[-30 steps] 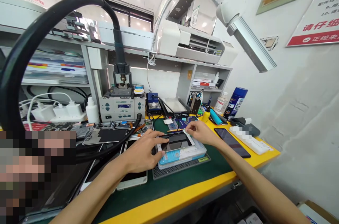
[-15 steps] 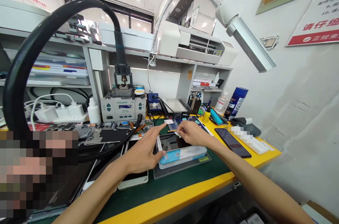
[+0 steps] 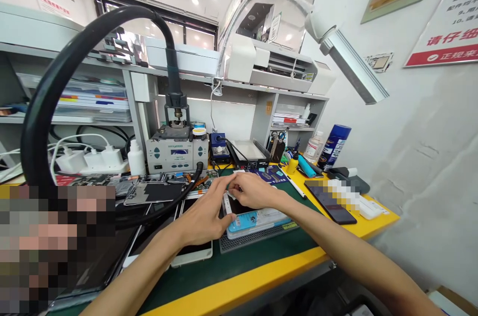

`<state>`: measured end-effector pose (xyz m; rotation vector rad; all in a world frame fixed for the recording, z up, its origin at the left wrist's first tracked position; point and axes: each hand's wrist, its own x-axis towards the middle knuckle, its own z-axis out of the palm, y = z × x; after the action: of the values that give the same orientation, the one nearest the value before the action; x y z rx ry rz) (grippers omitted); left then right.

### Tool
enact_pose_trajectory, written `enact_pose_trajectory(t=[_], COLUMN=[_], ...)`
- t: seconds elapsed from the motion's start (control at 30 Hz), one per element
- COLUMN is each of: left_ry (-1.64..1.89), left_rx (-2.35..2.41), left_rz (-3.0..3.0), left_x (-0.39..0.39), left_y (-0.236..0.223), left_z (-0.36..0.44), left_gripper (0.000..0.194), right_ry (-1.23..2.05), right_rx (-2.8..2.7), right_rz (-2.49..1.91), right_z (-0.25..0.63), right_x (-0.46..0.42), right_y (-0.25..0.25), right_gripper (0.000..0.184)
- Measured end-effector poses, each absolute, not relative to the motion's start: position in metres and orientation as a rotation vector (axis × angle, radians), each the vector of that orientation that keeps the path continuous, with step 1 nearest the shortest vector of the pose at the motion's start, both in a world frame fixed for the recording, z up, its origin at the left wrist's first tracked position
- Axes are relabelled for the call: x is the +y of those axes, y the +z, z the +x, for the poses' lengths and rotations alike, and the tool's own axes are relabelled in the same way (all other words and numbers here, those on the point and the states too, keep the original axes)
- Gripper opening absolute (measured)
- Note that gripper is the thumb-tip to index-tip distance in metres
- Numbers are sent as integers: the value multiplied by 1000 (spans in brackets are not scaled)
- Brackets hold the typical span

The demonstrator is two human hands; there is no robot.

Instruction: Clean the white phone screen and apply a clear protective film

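Note:
A white-edged phone [image 3: 227, 205] with a dark screen lies on a clear and blue plastic case [image 3: 244, 222]. My left hand [image 3: 203, 214] rests at the phone's left end. Its thumb is near the front corner and its fingers stretch forward, apart from the thumb. Over the phone's upper left part, my right hand [image 3: 254, 190] is closed in a pinch, its fingertips meeting the left fingers. A small pale bit shows under the right fingertips, too small to name. My right hand hides most of the screen.
Under the case lies a grey perforated mat [image 3: 246, 241]. A hot air station [image 3: 177, 154] stands behind, its black hose [image 3: 32, 121] arching at left. Tablets [image 3: 196, 253] lie left. A dark phone [image 3: 330, 201], white pen [image 3: 297, 186] and spray can [image 3: 336, 146] are at right.
My right hand has moved left along the phone, up to my left fingertips. My left hand stays at the phone's left end. The view has shifted slightly.

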<state>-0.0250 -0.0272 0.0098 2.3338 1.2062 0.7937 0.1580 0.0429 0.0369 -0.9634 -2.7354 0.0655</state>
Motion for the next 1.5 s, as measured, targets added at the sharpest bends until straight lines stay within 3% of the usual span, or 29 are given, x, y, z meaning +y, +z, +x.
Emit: enact_pose_trajectory(t=[0.43,1.2,1.5], left_ry=[769,589,578], left_rx=[1254,1372,1377], left_rz=[2291,2283,2288], left_x=[-32,-28,-29], left_y=[15,17,20], left_z=[-24,-25,-25], left_gripper=[75,67,65], right_ry=[175,548,463], right_rx=[-2692,-2328,-2189], right_rz=[-1029,-1399,-1487], right_z=[182,260,257], right_x=[53,66,45], right_y=[39,27,24], right_gripper=[16,30,32])
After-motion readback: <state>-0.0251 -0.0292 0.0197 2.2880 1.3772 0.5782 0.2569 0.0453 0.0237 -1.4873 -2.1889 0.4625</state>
